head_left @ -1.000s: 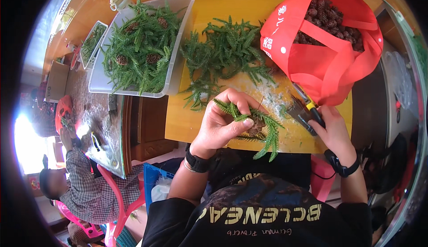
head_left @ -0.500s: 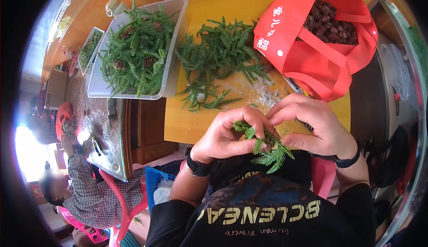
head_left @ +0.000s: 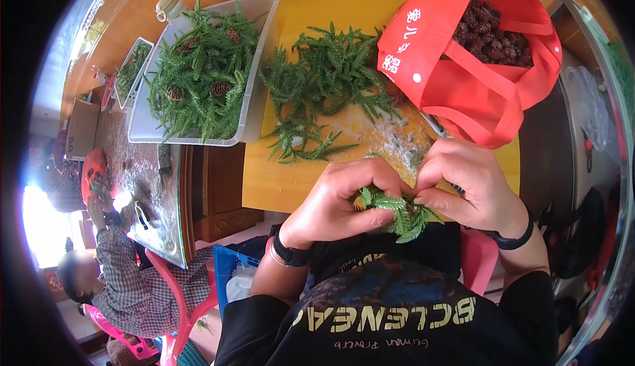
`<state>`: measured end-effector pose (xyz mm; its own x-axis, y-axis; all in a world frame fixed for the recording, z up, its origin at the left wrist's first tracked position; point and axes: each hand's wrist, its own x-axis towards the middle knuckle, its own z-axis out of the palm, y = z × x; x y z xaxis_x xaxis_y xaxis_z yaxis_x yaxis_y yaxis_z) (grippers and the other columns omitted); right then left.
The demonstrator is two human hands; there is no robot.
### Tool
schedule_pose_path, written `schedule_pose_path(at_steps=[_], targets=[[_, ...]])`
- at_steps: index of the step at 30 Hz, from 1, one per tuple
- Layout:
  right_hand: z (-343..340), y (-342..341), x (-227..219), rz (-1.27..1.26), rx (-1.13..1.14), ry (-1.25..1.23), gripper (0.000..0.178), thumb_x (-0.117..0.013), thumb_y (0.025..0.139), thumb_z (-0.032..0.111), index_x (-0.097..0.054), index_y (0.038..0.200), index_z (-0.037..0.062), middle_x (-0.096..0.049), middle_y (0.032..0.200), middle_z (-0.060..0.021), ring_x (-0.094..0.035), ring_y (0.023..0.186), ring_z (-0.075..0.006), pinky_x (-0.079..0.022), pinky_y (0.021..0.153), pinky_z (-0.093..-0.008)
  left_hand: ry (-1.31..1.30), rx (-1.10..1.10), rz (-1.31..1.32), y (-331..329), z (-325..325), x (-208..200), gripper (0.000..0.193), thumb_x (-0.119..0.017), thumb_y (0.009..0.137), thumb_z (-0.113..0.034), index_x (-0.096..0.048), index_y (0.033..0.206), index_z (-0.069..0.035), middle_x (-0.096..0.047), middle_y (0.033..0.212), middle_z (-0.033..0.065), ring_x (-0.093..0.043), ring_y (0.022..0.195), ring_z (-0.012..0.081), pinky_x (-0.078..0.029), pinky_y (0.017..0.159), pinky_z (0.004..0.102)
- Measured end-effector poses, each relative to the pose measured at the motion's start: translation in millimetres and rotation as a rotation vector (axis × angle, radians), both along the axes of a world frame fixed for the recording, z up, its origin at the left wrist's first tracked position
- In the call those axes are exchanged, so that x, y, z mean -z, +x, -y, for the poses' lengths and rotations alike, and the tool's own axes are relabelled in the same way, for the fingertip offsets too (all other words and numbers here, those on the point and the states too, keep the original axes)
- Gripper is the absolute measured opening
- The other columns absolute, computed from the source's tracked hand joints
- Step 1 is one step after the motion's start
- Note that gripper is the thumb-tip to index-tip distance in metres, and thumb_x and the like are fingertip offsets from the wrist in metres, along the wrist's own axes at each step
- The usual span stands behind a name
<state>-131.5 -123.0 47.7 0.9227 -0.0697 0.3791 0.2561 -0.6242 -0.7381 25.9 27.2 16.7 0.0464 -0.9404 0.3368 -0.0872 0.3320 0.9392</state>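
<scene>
Above the near edge of the yellow table, my left hand (head_left: pixel 354 201) is closed around a small green fir sprig (head_left: pixel 405 219), its leafy ends poking out on both sides. My right hand (head_left: pixel 466 184) pinches with thumb and forefinger right beside the sprig; what lies between those fingertips is too small to make out. Beyond my hands lies a loose heap of green fir sprigs (head_left: pixel 327 68). Pale crumbs and shreds (head_left: pixel 403 144) are scattered on the tabletop between the heap and my hands.
A translucent plastic bin (head_left: pixel 248 124) of sprigs with several pine cones stands at the left of the yellow table (head_left: pixel 271 187). A red bag (head_left: pixel 450 95) of small cones stands far right. At another table on the left, a person in a checked shirt (head_left: pixel 129 280) works.
My right hand has come down from an open spread to a pinch beside the sprig. The sprig has turned in my left hand.
</scene>
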Motion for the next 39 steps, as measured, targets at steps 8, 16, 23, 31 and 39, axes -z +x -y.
schedule_pose_path(at_steps=[8, 16, 23, 31, 39], targets=[[-5, -5, -8, -0.098, 0.180, 0.004, 0.015, -0.067, 0.072, 0.004, -0.057, 0.082, 0.0022, -0.058, 0.077, -0.0085, -0.056, 0.068, -0.0249, -0.043, 0.061, -0.0311, -0.111, -0.189, 0.390, -6, 3, -12, 0.020, -0.069, 0.067, 0.000, -0.058, 0.084, -0.003, -0.064, 0.085, 0.0124, -0.063, 0.080, 0.0243, -0.050, 0.068, 0.0312], [5, 2, -21, 0.115, -0.092, -0.275, 0.033, -0.071, 0.064, 0.009, -0.062, 0.095, 0.0058, -0.059, 0.106, -0.0101, -0.053, 0.097, -0.0311, -0.044, 0.083, -0.0435, 0.159, 0.123, -0.355, -3, -7, 8, 0.016, -0.067, 0.079, -0.006, -0.054, 0.088, -0.002, -0.060, 0.088, 0.0054, -0.056, 0.086, 0.0108, -0.044, 0.077, 0.0250], [5, 5, -20, 0.176, -0.102, -0.355, 0.023, -0.073, 0.064, 0.017, -0.059, 0.080, 0.0093, -0.059, 0.087, -0.0003, -0.056, 0.091, -0.0232, -0.042, 0.074, -0.0380, 0.210, 0.159, -0.379, -3, -6, 3, 0.018, -0.068, 0.079, -0.008, -0.055, 0.089, -0.002, -0.058, 0.086, 0.0023, -0.054, 0.083, 0.0085, -0.043, 0.075, 0.0236], [1, 1, -20, 0.029, 0.140, -0.442, 0.022, -0.073, 0.065, 0.015, -0.057, 0.076, 0.0068, -0.056, 0.075, -0.0032, -0.057, 0.080, -0.0244, -0.041, 0.072, -0.0372, -0.103, -0.250, 0.499, -15, 0, -15, 0.019, -0.068, 0.067, 0.000, -0.057, 0.082, -0.005, -0.063, 0.088, 0.0139, -0.061, 0.077, 0.0293, -0.050, 0.068, 0.0349], [6, -3, -26, 0.136, 0.061, -0.276, 0.025, -0.073, 0.068, 0.016, -0.063, 0.089, 0.0064, -0.062, 0.087, -0.0055, -0.057, 0.086, -0.0277, -0.045, 0.076, -0.0378, 0.119, -0.019, -0.154, -8, -8, 1, 0.016, -0.067, 0.077, -0.003, -0.054, 0.086, -0.001, -0.062, 0.093, 0.0106, -0.061, 0.084, 0.0173, -0.048, 0.072, 0.0288]])
